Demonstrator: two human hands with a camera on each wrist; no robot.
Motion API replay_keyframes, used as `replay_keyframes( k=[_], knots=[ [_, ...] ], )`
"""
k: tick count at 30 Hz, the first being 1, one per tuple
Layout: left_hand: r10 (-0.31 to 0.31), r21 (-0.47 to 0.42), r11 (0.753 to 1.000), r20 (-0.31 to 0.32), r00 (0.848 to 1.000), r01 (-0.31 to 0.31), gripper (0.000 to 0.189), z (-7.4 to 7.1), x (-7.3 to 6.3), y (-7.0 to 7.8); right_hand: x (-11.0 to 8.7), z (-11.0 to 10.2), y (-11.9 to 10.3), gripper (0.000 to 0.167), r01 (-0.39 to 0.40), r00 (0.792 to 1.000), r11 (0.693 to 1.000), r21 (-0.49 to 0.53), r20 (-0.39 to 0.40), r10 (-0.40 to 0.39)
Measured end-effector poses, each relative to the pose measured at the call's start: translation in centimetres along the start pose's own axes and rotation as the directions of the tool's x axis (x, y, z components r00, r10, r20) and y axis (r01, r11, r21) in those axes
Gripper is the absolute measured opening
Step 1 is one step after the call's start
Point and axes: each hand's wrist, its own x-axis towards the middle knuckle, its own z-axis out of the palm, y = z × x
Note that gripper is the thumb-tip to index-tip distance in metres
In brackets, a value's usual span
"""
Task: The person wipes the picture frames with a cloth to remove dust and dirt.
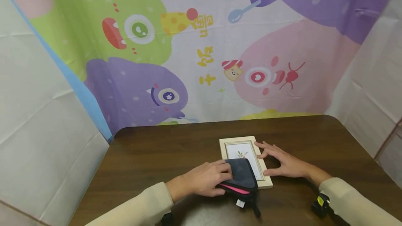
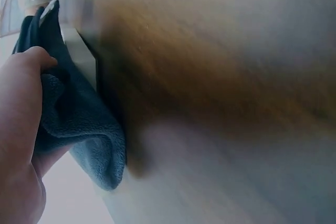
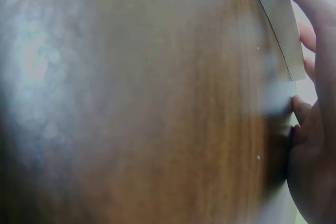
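A cream picture frame [image 1: 269, 182] with a gold inner border and a plant print lies flat on the brown table. My left hand [image 1: 208, 179] grips a folded dark grey cloth [image 1: 243, 172] over the frame's lower left part, covering some of the print. In the left wrist view the cloth [image 2: 86, 114] looks plush and bunched between thumb and fingers. Its pink inner side, black edging and white tag show in the head view. On the frame's right side, the spread fingertips and thumb of my right hand [image 1: 287, 161] rest against the edge. The right wrist view shows that frame edge [image 3: 278, 19] beside the fingers.
The dark wooden table [image 1: 150, 159] reaches back to a cartoon-printed curtain [image 1: 207, 97]. Pale fabric panels hang on the left [image 1: 37, 114] and right [image 1: 364, 86]. A black wrist device [image 1: 319, 205] sits under the right sleeve.
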Motion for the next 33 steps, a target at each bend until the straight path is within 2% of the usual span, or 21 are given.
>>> replay_keyframes(
  k=[6, 11, 19, 25, 33],
  knots=[
    [-0.006, 0.041, 0.999, -0.012, 1.0, 0.006, 0.038, 0.2, 0.2, -0.7, 0.1, 0.1, -0.1, 0.033, -0.013, 1.0, 1.0, -0.007, 0.003, 0.013],
    [-0.027, 0.078, 0.997, -0.004, 1.0, 0.028, 0.039, 0.2, 0.7, -1.7, 0.1, 0.1, -0.1, 0.033, 0.009, 1.0, 1.0, -0.012, 0.003, -0.009],
    [-0.128, 0.135, 0.983, 0.046, 0.991, 0.121, 0.041, 0.1, 2.2, -4.1, 0.0, 0.1, 0.1, 0.035, 0.009, 1.0, 1.0, -0.02, -0.005, -0.009],
    [-0.176, 0.183, 0.97, 0.07, 0.982, 0.16, 0.042, 0.1, 3.2, -5.8, -0.1, 0.3, 0.1, 0.034, 0.017, 1.0, 1.0, -0.015, -0.008, -0.018],
    [-0.256, 0.156, 0.957, 0.048, 0.965, 0.246, 0.039, 0.6, 4.1, -8.0, 0.1, 0.1, 0.0, 0.034, 0.005, 1.0, 1.0, -0.001, 0.005, -0.005]
  ],
)
